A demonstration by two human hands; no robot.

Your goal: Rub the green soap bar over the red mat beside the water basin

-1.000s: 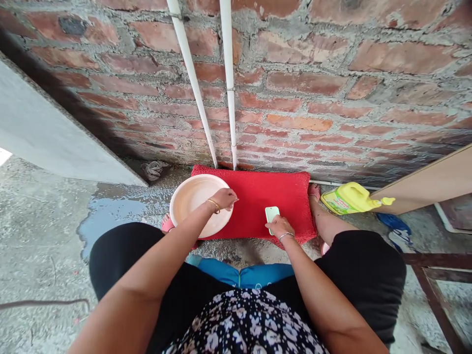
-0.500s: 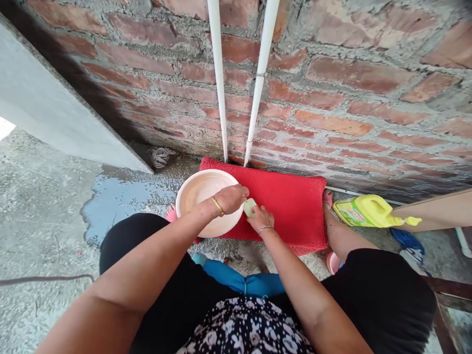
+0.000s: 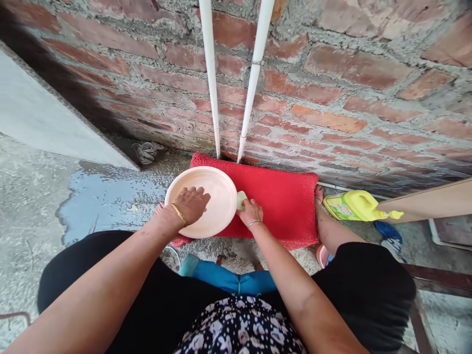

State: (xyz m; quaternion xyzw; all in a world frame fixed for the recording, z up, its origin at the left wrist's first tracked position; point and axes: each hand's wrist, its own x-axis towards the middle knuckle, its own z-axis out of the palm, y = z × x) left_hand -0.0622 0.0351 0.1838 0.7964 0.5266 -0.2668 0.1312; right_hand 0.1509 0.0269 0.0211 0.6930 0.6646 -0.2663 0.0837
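My left hand (image 3: 191,204), with a gold bangle at the wrist, is held over the pale pink basin (image 3: 224,216). Its fingers are extended and slightly apart, with nothing in them. The basin has light-coloured liquid in it and rests on the left part of a red cloth-covered stool or block (image 3: 282,201). Just right of the basin's rim, my right hand (image 3: 251,212) has its fingers closed on a pale green bar of soap (image 3: 241,199). The palm side of that hand is hidden.
Behind stands a brick wall (image 3: 328,93) with two white pipes (image 3: 250,93). A yellow bottle (image 3: 354,205) lies tilted at the right. To the left are a wet patch (image 3: 106,201), a crumpled rag (image 3: 146,151) and a slab (image 3: 62,113).
My left hand has moved left, away from the soap, and its fingers have spread over the basin. My right hand keeps the soap beside the rim. The view has shifted slightly.
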